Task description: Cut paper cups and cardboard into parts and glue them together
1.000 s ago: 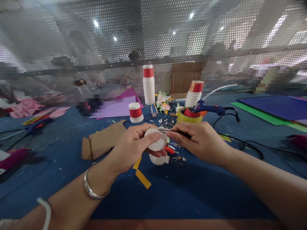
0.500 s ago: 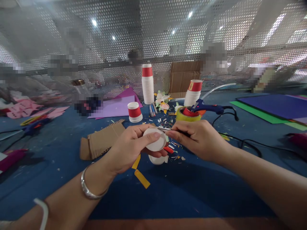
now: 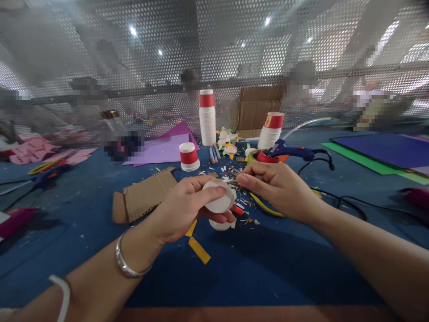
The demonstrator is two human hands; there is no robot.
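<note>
Pinched between the thumb and fingers of my left hand (image 3: 187, 201) is a white paper disc (image 3: 219, 199), like the bottom of a paper cup. My right hand (image 3: 278, 188) is closed on a pair of scissors (image 3: 268, 207); one yellow handle shows below the palm. Their metal blades are parted beside the disc's upper right edge; I cannot tell whether they touch it. Under my left hand sits another white round piece (image 3: 220, 224), partly hidden. Paper scraps (image 3: 246, 208) lie around it, with a yellow paper strip (image 3: 199, 250) nearer me.
A corrugated cardboard piece (image 3: 144, 194) lies to the left. Behind stand a red-and-white paper cup (image 3: 189, 156), a tall cup stack (image 3: 208, 118) and a shorter stack (image 3: 271, 130). A blue glue gun (image 3: 291, 151) rests on a yellow tape roll (image 3: 252, 156), its black cord (image 3: 348, 201) trailing right.
The scissors have opened: their blades spread apart and a yellow handle has swung out below my right hand. My left hand keeps the disc in nearly the same spot.
</note>
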